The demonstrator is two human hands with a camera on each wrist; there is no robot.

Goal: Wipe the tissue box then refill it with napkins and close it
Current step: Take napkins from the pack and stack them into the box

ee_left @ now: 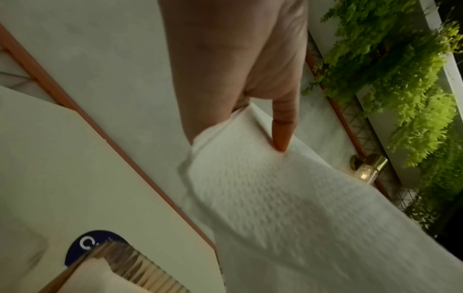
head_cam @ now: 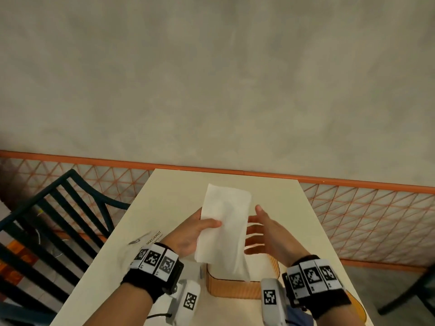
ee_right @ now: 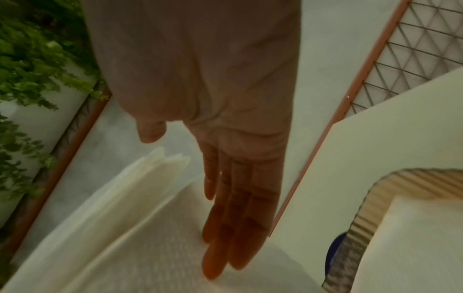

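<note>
A ribbed tan tissue box (head_cam: 235,288) stands open on the cream table (head_cam: 277,196), near its front edge, with white napkins inside. Above it my left hand (head_cam: 188,234) holds a stack of white napkins (head_cam: 226,222), thumb across the front and fingers behind. The stack tilts away from me and its lower end hangs over the box. My right hand (head_cam: 263,234) is beside the stack's right edge with straight, spread fingers. In the left wrist view a thumb (ee_left: 281,128) presses the embossed napkins (ee_left: 288,208). The right wrist view shows straight fingers (ee_right: 233,228) against the napkins (ee_right: 125,228), with the box (ee_right: 391,208) at right.
A clear plastic wrapper (head_cam: 146,241) with printed text lies on the table left of my left wrist. A dark slatted chair (head_cam: 47,222) stands at the left. An orange lattice panel (head_cam: 364,215) and a grey wall lie behind the table. Another dark chair leg (head_cam: 409,297) shows at the right.
</note>
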